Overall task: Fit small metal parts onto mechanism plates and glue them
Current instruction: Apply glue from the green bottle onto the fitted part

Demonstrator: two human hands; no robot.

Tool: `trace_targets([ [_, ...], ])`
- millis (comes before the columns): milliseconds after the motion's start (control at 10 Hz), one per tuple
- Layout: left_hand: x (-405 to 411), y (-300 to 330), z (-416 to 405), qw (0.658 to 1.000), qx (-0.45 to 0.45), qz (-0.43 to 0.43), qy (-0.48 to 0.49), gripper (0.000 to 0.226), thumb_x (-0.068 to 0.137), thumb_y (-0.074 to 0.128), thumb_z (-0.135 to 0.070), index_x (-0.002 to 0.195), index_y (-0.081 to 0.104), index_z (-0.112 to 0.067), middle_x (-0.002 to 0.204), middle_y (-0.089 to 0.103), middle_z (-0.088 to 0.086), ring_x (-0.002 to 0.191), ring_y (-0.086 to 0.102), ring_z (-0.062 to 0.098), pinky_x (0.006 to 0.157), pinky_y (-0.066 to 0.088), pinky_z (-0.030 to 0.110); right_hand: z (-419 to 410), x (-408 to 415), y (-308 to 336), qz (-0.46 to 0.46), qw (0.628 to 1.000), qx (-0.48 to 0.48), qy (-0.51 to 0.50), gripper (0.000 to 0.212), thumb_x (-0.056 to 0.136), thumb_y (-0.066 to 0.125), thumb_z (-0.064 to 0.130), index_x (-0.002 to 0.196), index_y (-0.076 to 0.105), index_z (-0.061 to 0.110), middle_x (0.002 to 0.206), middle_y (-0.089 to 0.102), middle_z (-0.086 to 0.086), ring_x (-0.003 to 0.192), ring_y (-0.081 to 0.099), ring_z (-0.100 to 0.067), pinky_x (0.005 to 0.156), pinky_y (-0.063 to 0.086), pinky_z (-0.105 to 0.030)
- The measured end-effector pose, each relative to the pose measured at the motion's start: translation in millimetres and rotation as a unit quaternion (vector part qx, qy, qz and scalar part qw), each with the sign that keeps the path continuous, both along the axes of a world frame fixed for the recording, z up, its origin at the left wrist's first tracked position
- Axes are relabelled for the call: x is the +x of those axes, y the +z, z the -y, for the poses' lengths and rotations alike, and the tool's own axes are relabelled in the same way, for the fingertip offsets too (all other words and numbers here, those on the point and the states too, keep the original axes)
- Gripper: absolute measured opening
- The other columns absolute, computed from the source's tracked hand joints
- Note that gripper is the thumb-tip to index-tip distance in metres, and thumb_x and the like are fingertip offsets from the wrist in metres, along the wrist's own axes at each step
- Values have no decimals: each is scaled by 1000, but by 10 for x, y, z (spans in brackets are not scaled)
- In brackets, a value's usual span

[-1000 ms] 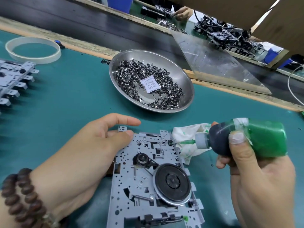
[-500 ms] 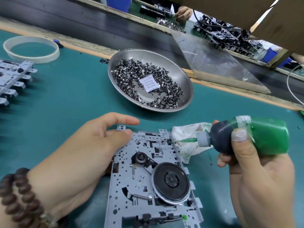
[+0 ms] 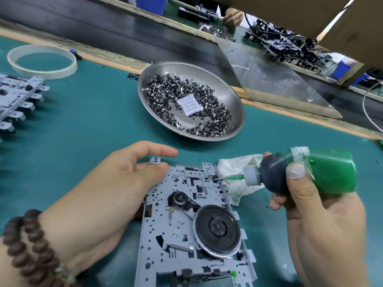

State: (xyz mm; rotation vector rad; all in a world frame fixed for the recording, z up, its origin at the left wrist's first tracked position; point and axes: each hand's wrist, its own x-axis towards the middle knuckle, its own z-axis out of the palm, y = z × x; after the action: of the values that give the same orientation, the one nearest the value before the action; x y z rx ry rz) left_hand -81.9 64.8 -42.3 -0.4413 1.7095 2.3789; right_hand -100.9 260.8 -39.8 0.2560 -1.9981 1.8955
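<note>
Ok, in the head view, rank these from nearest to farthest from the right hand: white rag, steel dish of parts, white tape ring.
1. White rag: just left of the right hand, under the glue bottle's nozzle.
2. Steel dish: beyond it, mid-bench.
3. White tape ring: far left, at the bench's back edge.

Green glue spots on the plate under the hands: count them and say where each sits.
1 clear spot, on the mechanism plate at its near right corner. The glue bottle nozzle points at the far right edge; any glue there is too small to tell.
</note>
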Motion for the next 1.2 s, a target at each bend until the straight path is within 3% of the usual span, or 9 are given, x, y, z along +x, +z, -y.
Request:
trace_targets([
  [1200, 2, 0, 4, 1000, -5, 5, -2, 27, 88, 51, -7, 74, 69, -22, 71, 70, 23, 51, 65, 29, 51, 55, 40, -39, -9, -33, -20, 1000, -2, -9, 40, 67, 72, 57, 83, 63, 22, 71, 65, 6, 49, 52, -8, 47, 43, -16],
])
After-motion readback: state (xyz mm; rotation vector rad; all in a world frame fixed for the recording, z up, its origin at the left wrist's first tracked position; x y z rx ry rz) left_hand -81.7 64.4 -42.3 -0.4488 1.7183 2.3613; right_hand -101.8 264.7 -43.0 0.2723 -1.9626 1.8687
